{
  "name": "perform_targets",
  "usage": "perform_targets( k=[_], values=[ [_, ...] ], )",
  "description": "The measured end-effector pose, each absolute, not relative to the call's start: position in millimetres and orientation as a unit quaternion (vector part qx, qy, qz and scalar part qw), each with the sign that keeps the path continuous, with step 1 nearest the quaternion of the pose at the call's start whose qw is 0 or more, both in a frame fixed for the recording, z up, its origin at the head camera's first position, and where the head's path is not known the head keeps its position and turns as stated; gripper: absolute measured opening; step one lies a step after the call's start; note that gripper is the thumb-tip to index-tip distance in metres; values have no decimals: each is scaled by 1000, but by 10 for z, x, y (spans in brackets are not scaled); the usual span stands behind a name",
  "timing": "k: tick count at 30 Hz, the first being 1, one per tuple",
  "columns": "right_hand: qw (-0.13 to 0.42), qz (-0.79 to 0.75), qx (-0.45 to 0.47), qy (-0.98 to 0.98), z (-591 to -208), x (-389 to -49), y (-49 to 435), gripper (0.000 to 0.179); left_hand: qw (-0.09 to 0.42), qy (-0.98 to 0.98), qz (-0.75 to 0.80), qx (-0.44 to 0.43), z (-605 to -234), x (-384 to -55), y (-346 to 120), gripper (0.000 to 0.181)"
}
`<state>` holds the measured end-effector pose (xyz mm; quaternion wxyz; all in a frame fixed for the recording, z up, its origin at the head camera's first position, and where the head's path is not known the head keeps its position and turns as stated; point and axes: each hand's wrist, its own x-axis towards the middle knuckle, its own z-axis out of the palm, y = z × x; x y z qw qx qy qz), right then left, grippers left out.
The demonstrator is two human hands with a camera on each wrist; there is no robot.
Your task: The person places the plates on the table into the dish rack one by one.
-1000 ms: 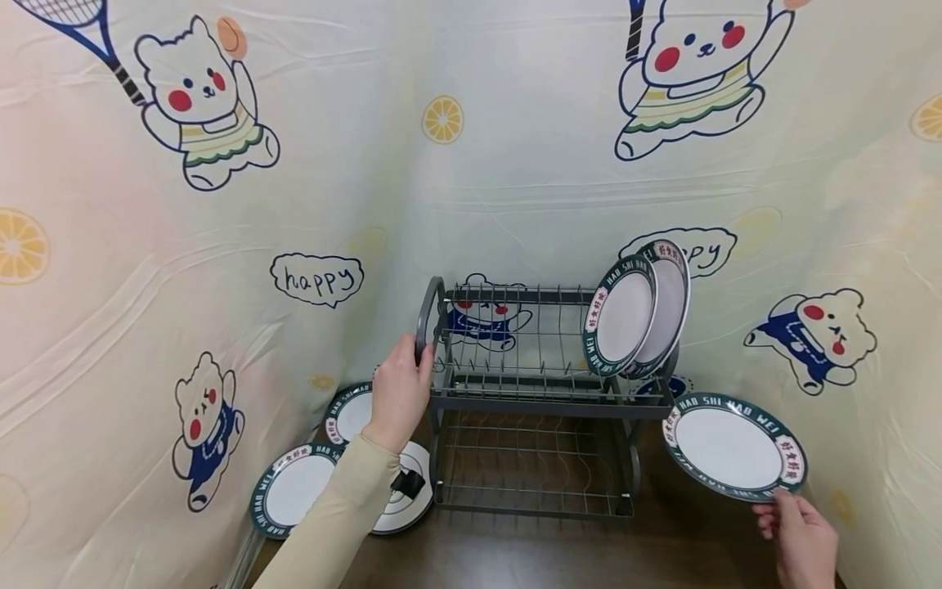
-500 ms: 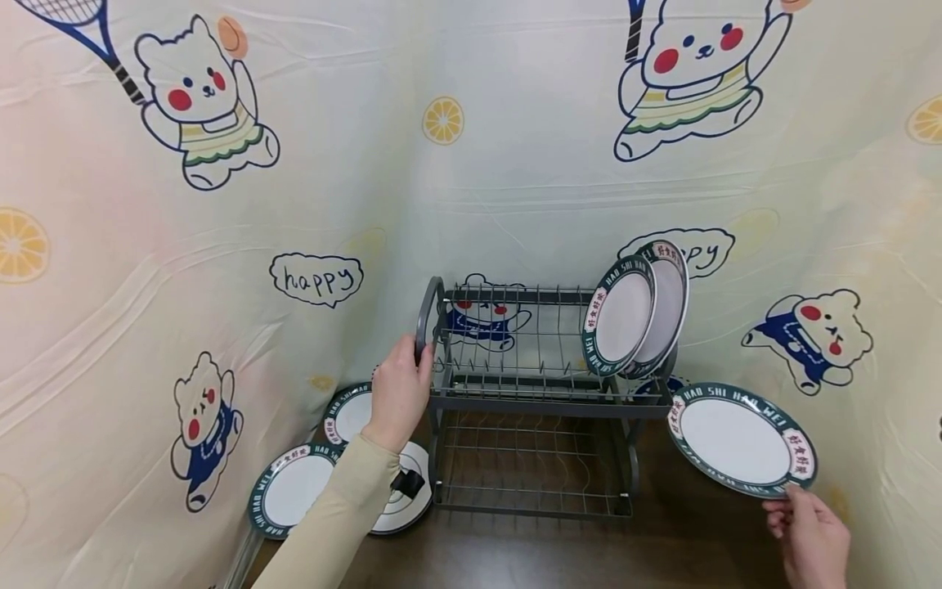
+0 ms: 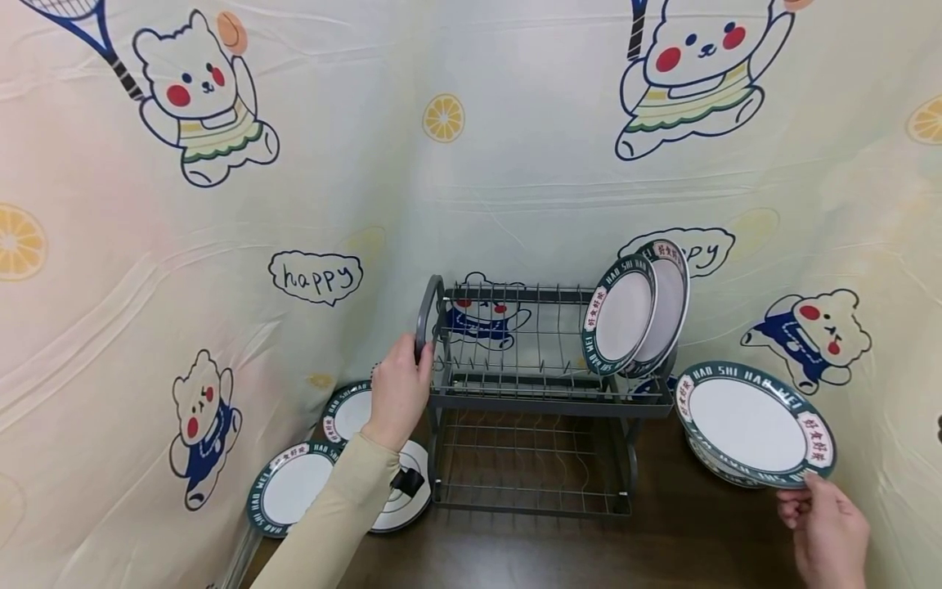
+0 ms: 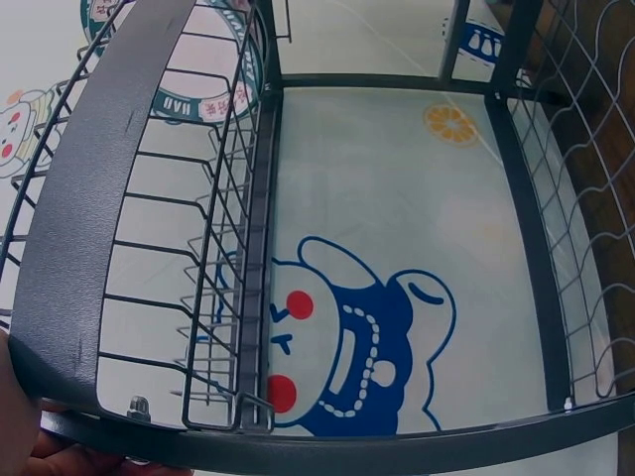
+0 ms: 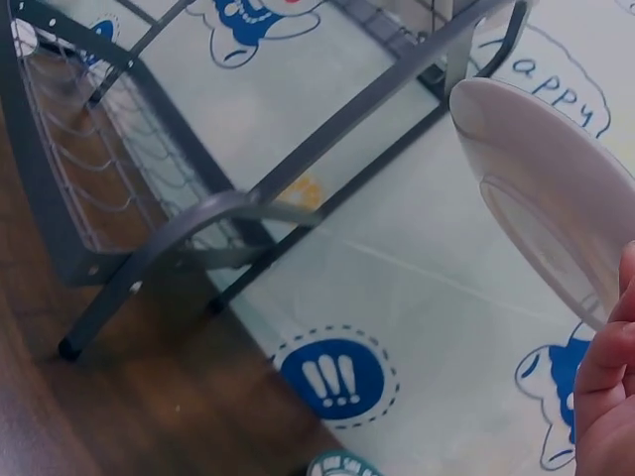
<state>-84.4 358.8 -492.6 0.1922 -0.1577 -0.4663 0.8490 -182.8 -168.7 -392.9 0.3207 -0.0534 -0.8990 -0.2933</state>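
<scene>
Your left hand (image 3: 401,391) grasps the one dish rack (image 3: 548,405) by its handle (image 3: 424,311), at ten o'clock. Your right hand (image 3: 830,523) pinches one tilted plate (image 3: 754,419) by its rim, just past the rack's three o'clock; at least one patterned dish (image 3: 717,470) shows beneath, the full count hidden. Two racked plates (image 3: 622,317) lean at two o'clock; two face-up plates (image 3: 294,489) and one ringed round dish (image 3: 401,513) lie between eight and nine, partly behind your sleeve (image 3: 342,507).

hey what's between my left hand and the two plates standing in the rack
The head view shows just the bare upper rack tier between your left hand and those plates.
</scene>
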Motion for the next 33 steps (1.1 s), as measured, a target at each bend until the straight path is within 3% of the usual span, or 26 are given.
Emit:
perform_targets(
  k=[22,33],
  values=[
    [180,859,-162,-451,-4374,-835,3570,45,317,-899,-296,-55,-3924,-1833,-1681,18],
    [186,894,-100,-395,-4147,-825,3576,42,318,-898,-298,-56,-3914,-1821,-1682,18]
  ],
)
